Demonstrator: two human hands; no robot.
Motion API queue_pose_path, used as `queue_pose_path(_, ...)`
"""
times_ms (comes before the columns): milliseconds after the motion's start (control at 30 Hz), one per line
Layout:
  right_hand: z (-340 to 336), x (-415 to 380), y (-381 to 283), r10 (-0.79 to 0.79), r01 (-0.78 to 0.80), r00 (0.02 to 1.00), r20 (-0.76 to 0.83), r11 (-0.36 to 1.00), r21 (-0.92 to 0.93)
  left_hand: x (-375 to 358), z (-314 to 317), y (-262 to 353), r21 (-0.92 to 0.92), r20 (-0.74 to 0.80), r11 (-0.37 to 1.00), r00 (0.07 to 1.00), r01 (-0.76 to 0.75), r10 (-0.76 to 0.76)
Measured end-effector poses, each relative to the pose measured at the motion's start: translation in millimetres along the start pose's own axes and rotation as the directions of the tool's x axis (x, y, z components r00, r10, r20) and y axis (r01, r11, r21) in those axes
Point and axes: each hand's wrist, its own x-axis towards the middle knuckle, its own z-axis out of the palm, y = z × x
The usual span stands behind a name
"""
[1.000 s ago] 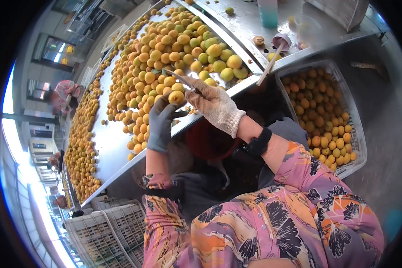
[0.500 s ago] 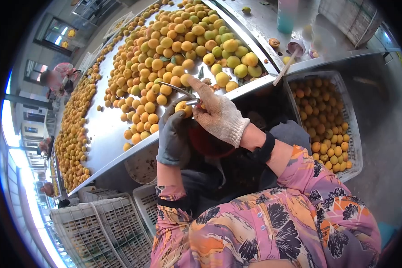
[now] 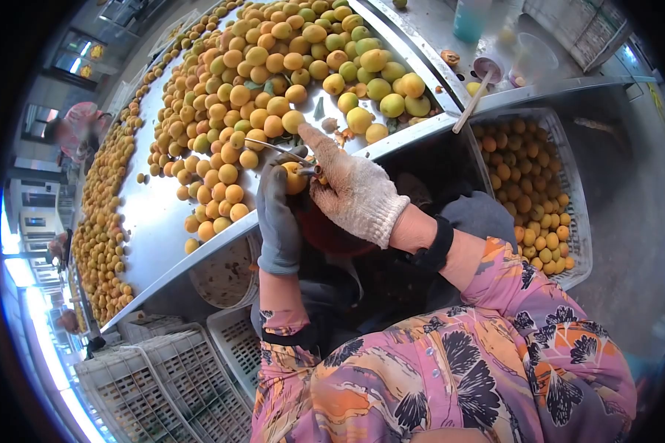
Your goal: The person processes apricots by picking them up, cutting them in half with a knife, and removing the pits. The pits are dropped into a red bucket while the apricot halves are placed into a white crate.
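Gloved in grey, my left hand is wrapped round a yellow-orange fruit near the table's front edge. My right hand, in a stained white knit glove, grips a metal tool against that fruit. The tool's thin curved end reaches to the left over my left fingers. Its handle is mostly hidden inside my right hand. Beyond both hands, a large heap of yellow, orange and greenish fruit covers part of the metal table.
A crate of fruit stands at the right. White crates and a round bucket are at the lower left. A pink cup with a stick and a container of teal liquid stand at the upper right. Another person is at the far left.
The view has shifted, so the table and heap appear farther left. Both hands remain together at the fruit, with the tool still in my right hand.
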Motion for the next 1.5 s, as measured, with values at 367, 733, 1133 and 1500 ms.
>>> queue_pose_path(367,17,-3,-1,0.043,-0.043,0.999,0.027,0.999,0.001,-2,3,-18,0.376,-0.242,0.924,0.955,-0.071,0.172)
queue_pose_path(733,24,-5,-6,0.171,-0.181,0.979,0.108,0.979,0.090,-2,1,-16,0.549,-0.233,0.832,0.941,-0.080,0.244)
queue_pose_path(1133,-12,-1,-33,0.280,-0.681,0.700,0.657,0.536,0.498,-5,-7,-8,0.436,-0.255,0.885,0.921,-0.162,0.295)
queue_pose_path(1500,20,-13,-10,0.150,-0.161,0.958,0.244,0.987,0.028,6,5,-6,-0.374,-0.423,0.922,0.867,0.099,-0.264)
